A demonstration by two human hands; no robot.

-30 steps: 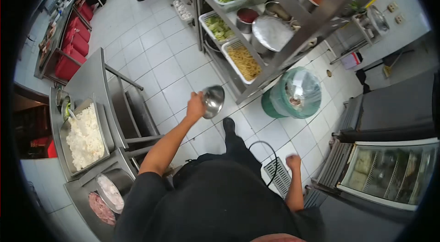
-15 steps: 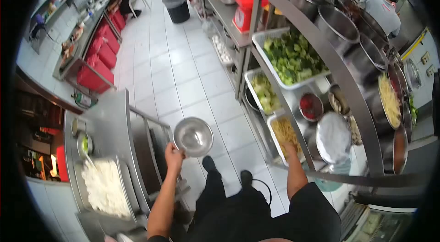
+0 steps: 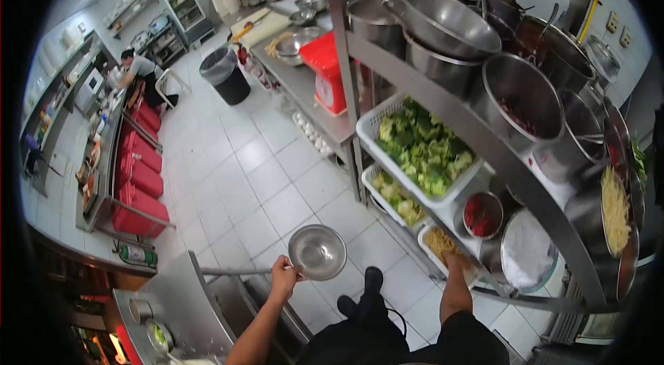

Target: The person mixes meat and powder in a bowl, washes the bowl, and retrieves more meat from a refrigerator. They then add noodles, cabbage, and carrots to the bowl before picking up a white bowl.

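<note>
A round steel mixing bowl (image 3: 317, 254) hangs over the tiled floor, and my left hand (image 3: 282, 278) grips it by its near left rim. No food shows inside the bowl. On the other side, my right hand (image 3: 453, 263) reaches down into a white basket on the low shelf, which holds yellow noodles (image 3: 438, 240). The fingers of that hand are hidden among the noodles and by the shelf frame. Just above the noodles is a basket of pale green chopped vegetables (image 3: 394, 198). Higher still sits a white basket of broccoli florets (image 3: 425, 147).
A metal shelf frame (image 3: 477, 137) curves beside my right arm, with several steel pots (image 3: 522, 99) on top. A steel bowl of red food (image 3: 483, 215) stands near my right hand. To the left is a steel counter (image 3: 183, 296). A black bin (image 3: 225, 75) stands on the floor ahead.
The view has tilted up and shifted, showing more of the far kitchen. My left hand still holds the bowl, and my right hand is still at the noodle basket.
</note>
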